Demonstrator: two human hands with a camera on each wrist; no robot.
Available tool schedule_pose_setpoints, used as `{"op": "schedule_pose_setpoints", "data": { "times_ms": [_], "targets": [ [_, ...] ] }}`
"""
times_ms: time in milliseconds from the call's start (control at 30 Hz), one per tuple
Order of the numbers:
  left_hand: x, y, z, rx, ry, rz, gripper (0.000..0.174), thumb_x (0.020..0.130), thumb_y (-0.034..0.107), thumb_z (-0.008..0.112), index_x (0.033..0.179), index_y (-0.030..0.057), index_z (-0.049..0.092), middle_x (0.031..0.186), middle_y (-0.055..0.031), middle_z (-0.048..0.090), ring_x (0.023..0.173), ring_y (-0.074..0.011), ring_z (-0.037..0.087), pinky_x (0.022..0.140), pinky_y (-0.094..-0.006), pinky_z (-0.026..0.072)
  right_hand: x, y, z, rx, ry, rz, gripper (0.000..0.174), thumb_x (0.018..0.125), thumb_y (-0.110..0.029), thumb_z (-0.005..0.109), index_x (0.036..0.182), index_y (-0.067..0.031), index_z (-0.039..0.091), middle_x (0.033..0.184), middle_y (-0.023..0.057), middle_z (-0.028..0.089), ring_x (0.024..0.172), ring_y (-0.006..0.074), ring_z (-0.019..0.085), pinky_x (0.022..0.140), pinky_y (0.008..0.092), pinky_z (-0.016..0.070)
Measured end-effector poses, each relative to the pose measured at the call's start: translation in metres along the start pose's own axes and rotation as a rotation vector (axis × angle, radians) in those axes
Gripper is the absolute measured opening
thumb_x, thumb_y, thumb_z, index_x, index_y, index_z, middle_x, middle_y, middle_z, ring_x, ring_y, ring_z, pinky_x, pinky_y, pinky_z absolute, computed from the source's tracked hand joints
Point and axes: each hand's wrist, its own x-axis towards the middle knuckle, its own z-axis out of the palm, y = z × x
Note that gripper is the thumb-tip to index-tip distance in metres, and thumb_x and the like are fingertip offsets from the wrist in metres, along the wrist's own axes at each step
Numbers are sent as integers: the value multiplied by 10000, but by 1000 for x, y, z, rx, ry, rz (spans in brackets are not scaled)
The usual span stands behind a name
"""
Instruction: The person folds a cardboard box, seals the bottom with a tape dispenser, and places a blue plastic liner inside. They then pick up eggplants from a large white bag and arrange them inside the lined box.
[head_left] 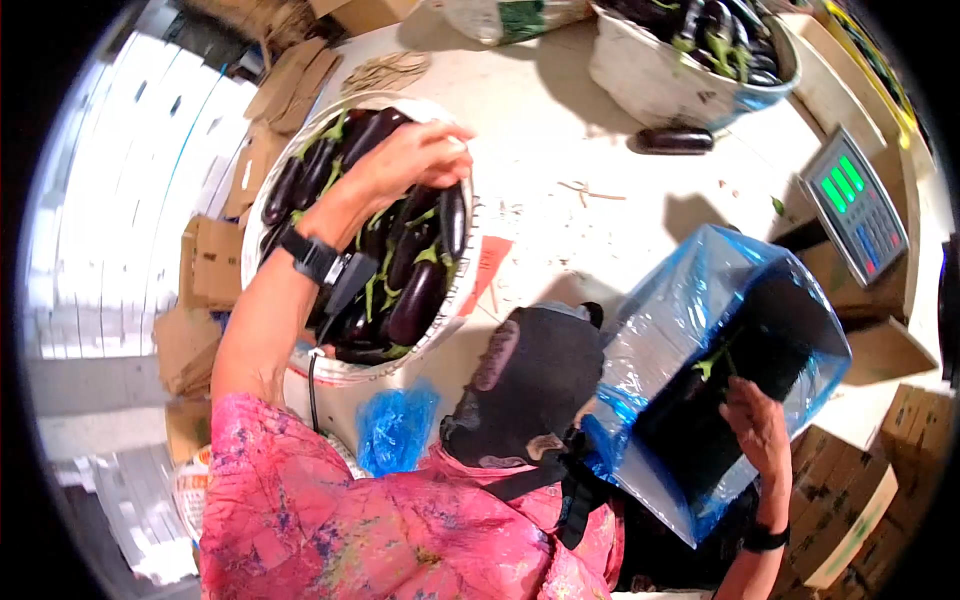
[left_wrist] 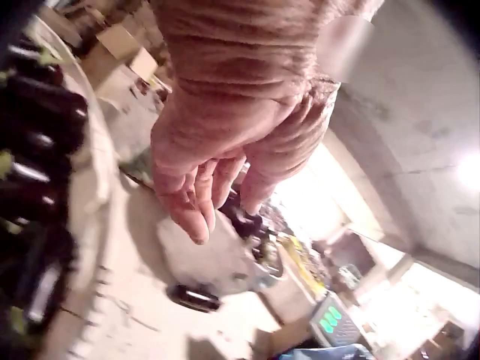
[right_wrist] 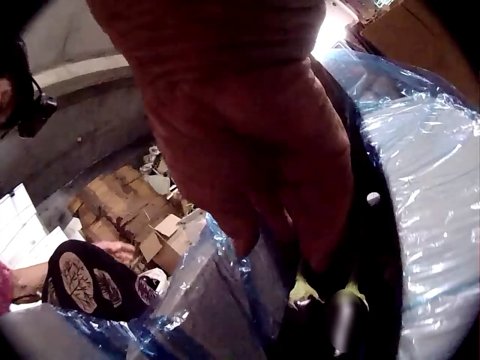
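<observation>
My left hand is over the right rim of a white round basket heaped with dark purple eggplants. In the left wrist view the fingers of that hand hang loosely bent and hold nothing. My right hand reaches down into a box lined with a clear blue plastic bag. Green eggplant caps show right below its fingertips in the right wrist view, where thumb and fingers stand apart. Much of the bag's dark inside lies in shadow.
A second white basket of eggplants stands at the back right, with a single eggplant beside it. A digital scale with a lit green display stands beyond the bag. Crumpled blue plastic lies near the table edge; cardboard boxes are at right.
</observation>
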Motion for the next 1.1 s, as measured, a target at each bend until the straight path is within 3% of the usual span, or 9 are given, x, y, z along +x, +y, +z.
{"op": "schedule_pose_setpoints", "data": {
  "times_ms": [200, 367, 433, 533, 667, 700, 733, 833, 1100],
  "targets": [
    [-104, -175, -34, -56, 176, -395, 594, 900, 356, 661, 1354, 11, 495, 1145, -113, 626, 1013, -180, 620, 880, -314, 525, 1, -12, 27, 140, -73, 87, 382, 872, -68, 680, 1227, 48, 600, 1024, 188, 711, 925, 209, 693, 807, 319, 527],
    [-118, -263, 26, 253, 223, -325, 769, 829, 455, 735, 1360, -41, 483, 1247, -220, 588, 1147, -303, 581, 952, -389, 484, 5, -7, 48, 120, -147, 99, 335, 887, -73, 669, 1197, 40, 606, 937, 127, 698, 848, 163, 664, 766, 269, 508],
    [-110, -267, 50, 573, 337, -199, 786, 769, 466, 773, 1298, -57, 520, 1193, -262, 603, 1087, -368, 609, 923, -409, 492, 5, -3, 57, 186, -155, 80, 338, 885, -71, 675, 1198, 37, 606, 944, 116, 702, 858, 161, 668, 777, 272, 512],
    [-97, -261, 43, 621, 238, -258, 696, 765, 434, 773, 1231, -37, 557, 1126, -250, 634, 1034, -390, 625, 906, -422, 494, 3, -6, 61, 160, -157, 117, 360, 880, -64, 684, 1216, 33, 603, 970, 120, 709, 883, 164, 673, 797, 282, 517],
    [-129, -219, 20, -550, 78, -235, 483, 904, 361, 643, 1215, 1, 560, 1033, -169, 682, 874, -230, 690, 850, -352, 560, -5, -9, 56, 193, -128, 147, 369, 897, -77, 684, 1237, 35, 596, 988, 126, 711, 897, 158, 666, 798, 286, 519],
    [-130, -229, 8, -961, 49, -456, 447, 957, 317, 552, 1239, -29, 524, 1018, -209, 673, 812, -231, 699, 786, -369, 597, -6, -6, 57, 222, -106, 165, 363, 902, -83, 680, 1234, 36, 596, 988, 124, 712, 888, 155, 663, 790, 283, 518],
    [-137, -231, 2, -1172, -2, -403, 503, 990, 310, 452, 1327, -64, 453, 1006, -233, 665, 766, -252, 701, 700, -385, 606, -8, -1, 58, 250, -88, 179, 357, 907, -88, 677, 1231, 37, 595, 988, 122, 712, 880, 152, 660, 782, 280, 516],
    [-160, -201, 4, -1407, -104, -125, 596, 1035, 390, 306, 1430, -51, 378, 1101, -282, 638, 818, -307, 708, 706, -407, 621, -6, 0, 59, 220, -100, 179, 349, 919, -101, 669, 1230, 38, 592, 994, 113, 712, 861, 142, 650, 756, 274, 513],
    [-150, -110, 26, -1182, -47, -46, 596, 1052, 432, 328, 1403, -44, 403, 1050, -201, 639, 788, -240, 651, 693, -343, 573, -6, -13, 59, 232, -98, 77, 368, 921, -107, 663, 1245, 48, 580, 1013, 106, 710, 852, 139, 645, 722, 271, 512]
  ]
}}
